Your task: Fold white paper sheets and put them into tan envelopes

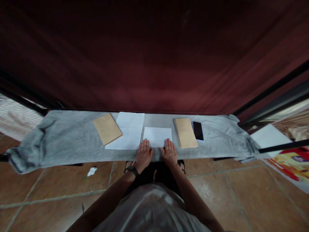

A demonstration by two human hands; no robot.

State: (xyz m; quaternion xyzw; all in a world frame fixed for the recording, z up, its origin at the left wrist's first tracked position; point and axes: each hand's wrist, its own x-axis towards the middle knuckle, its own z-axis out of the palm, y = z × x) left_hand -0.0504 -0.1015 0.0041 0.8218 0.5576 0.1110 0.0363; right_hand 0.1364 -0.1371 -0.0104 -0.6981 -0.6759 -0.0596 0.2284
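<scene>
A small white sheet of paper (pixel 157 136), perhaps folded, lies flat in front of me on the grey cloth. My left hand (pixel 144 154) rests flat at its lower left corner, fingers stretched out. At the lower right corner lies my right hand (pixel 170 153), its fingers also extended and pointing away from me. Neither hand grips anything. Left of the small sheet are larger white sheets (pixel 131 130), partly covered by a brown envelope (pixel 107 129). To the right sits a stack of brown envelopes (pixel 185 132).
A phone (pixel 198 130) with a dark screen lies beside the right-hand stack. The grey cloth (pixel 70 138) covers a long narrow surface, backed by a dark red curtain (pixel 154 80). Crumpled white paper (pixel 92 171) is on the tiled floor. A colourful box (pixel 293 164) stands at far right.
</scene>
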